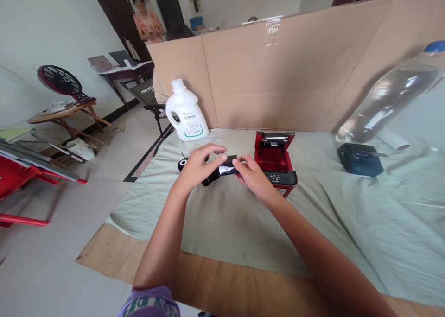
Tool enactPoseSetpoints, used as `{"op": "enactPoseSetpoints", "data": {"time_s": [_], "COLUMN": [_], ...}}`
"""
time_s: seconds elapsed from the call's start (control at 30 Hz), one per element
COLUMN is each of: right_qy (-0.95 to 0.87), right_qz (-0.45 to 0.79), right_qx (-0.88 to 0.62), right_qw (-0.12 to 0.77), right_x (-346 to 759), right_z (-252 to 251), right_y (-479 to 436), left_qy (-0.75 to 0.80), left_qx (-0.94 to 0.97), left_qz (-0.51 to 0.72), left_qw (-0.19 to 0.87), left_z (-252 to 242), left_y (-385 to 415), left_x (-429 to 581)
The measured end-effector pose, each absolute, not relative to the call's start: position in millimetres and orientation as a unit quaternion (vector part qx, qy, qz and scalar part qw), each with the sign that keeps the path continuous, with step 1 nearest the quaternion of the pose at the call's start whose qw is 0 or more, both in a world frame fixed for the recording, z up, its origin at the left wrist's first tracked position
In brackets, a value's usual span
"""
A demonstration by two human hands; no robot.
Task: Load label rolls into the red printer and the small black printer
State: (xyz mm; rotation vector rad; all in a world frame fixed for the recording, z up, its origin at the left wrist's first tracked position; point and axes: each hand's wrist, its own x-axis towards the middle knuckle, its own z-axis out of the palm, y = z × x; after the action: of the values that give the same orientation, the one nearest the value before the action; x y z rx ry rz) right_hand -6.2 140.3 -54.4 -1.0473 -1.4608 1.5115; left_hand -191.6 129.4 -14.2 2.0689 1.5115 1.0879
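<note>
Both hands are at a small black wrapper with a white part [226,170], raised over the cloth in the middle. My right hand [253,175] pinches its right end between thumb and fingers. My left hand [201,165] curves round its left end, thumb on top and index finger stretched out above; its other fingers are hidden. What the white part is, I cannot make out. Right of my hands stands a red and black label printer [278,166] with its lid raised and an open bay. A black item with a white ring [182,163] is partly hidden behind my left hand.
A white detergent bottle [187,113] stands at the back left against a cardboard screen [264,85]. At right are a large clear bottle [389,99], a dark blue device [360,159] and a white paper roll [394,139]. A person [146,20] stands beyond the screen.
</note>
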Motion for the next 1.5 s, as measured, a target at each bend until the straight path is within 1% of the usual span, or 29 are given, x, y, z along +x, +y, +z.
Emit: {"op": "enactPoseSetpoints", "data": {"time_s": [0.07,0.13,0.43,0.5,0.57,0.63,0.67,0.73,0.83,0.93,1.0,1.07,1.13,1.3,1.4,1.5], "right_qy": [-0.576,-0.582,-0.61,-0.63,-0.666,-0.708,-0.725,-0.738,-0.708,-0.659,-0.627,-0.602,-0.584,-0.557,-0.55,-0.553], "right_qz": [0.597,0.596,0.584,0.524,0.43,0.369,0.362,0.388,0.457,0.512,0.526,0.527,0.527,0.529,0.533,0.53], "right_qx": [-0.396,-0.386,-0.373,-0.394,-0.414,-0.415,-0.411,-0.403,-0.393,-0.374,-0.368,-0.369,-0.375,-0.382,-0.378,-0.377], "right_qw": [0.394,0.396,0.385,0.417,0.447,0.437,0.417,0.377,0.368,0.405,0.442,0.473,0.49,0.513,0.52,0.52], "right_x": [-5.3,-4.4,-3.2,-2.8,-2.2,-1.8,-1.9,-3.0,-7.0,-12.5,-15.6,-17.4,-17.7,-13.9,-11.3,-10.1], "right_z": [-54.3,-53.3,-43.5,-43.7,-45.0,-46.5,-47.0,-47.6,-48.7,-51.3,-53.7,-56.2,-58.3,-60.9,-60.0,-58.2], "right_y": [140.6,140.3,134.5,135.2,136.3,136.8,136.6,135.6,133.9,133.6,134.0,134.5,135.0,137.2,138.5,138.4], "left_qy": [0.502,0.501,0.499,0.499,0.493,0.481,0.477,0.479,0.512,0.551,0.566,0.573,0.567,0.541,0.531,0.514], "left_qx": [0.774,0.787,0.792,0.782,0.766,0.751,0.745,0.735,0.735,0.751,0.754,0.752,0.758,0.787,0.781,0.758], "left_qz": [0.32,0.279,0.252,0.27,0.294,0.312,0.318,0.332,0.341,0.321,0.316,0.319,0.316,0.284,0.298,0.345], "left_qw": [0.216,0.228,0.246,0.259,0.291,0.328,0.342,0.346,0.286,0.174,0.102,0.062,0.058,0.089,0.139,0.206], "left_z": [-1.2,4.7,3.9,4.2,4.1,3.5,3.0,2.0,0.3,-1.9,-4.3,-7.3,-9.8,-7.9,-4.9,-6.1], "left_y": [117.6,110.7,108.5,108.9,109.8,111.2,111.9,113.2,114.0,113.1,112.2,111.7,111.4,108.3,106.9,110.2], "left_x": [-186.8,-182.7,-188.9,-193.0,-197.5,-202.1,-204.0,-206.2,-202.8,-190.1,-179.1,-169.5,-163.6,-164.0,-167.6,-170.8]}}
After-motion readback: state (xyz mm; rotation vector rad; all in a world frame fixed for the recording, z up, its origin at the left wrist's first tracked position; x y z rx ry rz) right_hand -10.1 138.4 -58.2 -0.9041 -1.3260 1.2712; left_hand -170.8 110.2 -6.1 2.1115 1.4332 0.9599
